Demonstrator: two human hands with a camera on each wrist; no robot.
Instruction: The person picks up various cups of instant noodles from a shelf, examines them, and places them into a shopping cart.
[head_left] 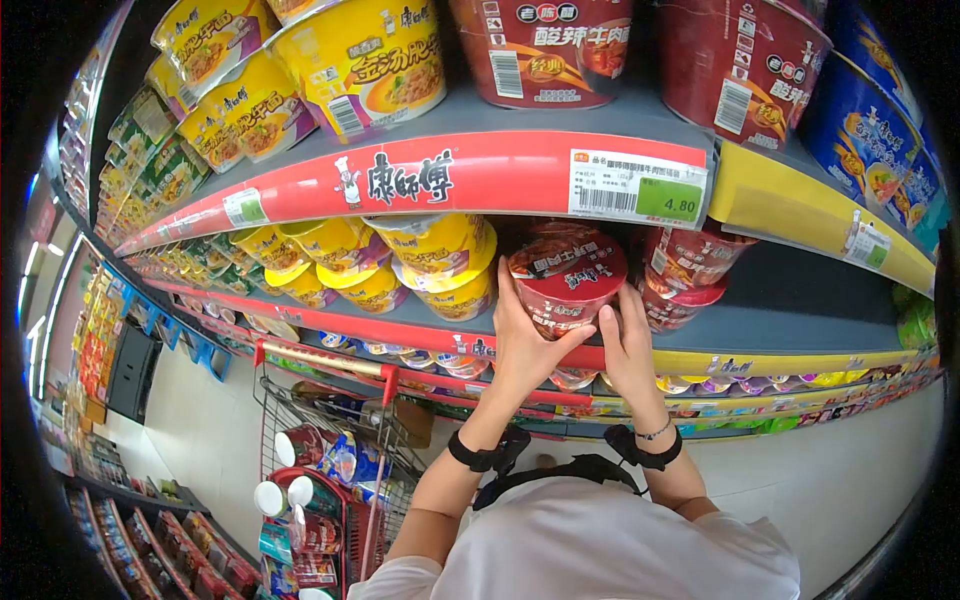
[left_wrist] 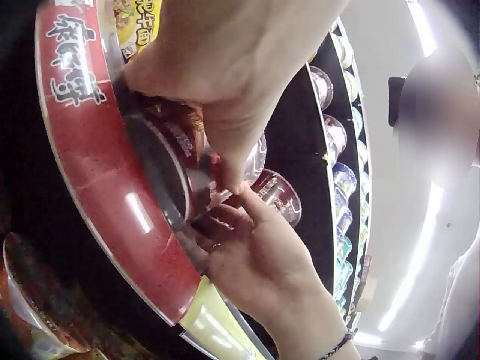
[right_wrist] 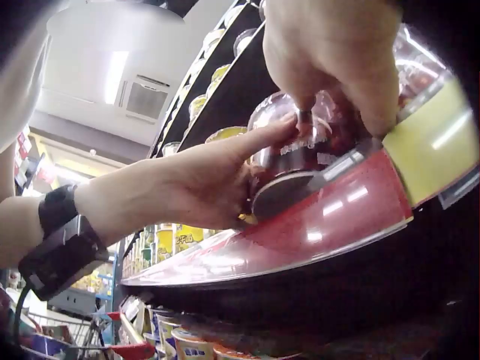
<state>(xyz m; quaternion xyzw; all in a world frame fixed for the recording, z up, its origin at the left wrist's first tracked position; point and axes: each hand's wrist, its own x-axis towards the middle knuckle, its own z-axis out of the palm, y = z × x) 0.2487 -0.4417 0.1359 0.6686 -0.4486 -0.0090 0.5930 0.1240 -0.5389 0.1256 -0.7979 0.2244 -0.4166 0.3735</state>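
Both hands are round a red instant noodle cup (head_left: 568,272) at the front edge of the middle shelf. My left hand (head_left: 530,342) grips its left side, thumb across the front. On the other side, my right hand (head_left: 629,345) holds it with the thumb up near the left one. The cup's dark base (right_wrist: 283,193) shows just over the red shelf strip in the right wrist view. Another red cup lid shows directly behind it. Fingers on the far side are partly hidden by the cup.
Yellow noodle cups (head_left: 445,250) stand stacked to the left, more red cups (head_left: 685,270) to the right. The upper shelf's red price strip (head_left: 500,175) overhangs the hands. A shopping cart (head_left: 385,385) with several cups stands at lower left.
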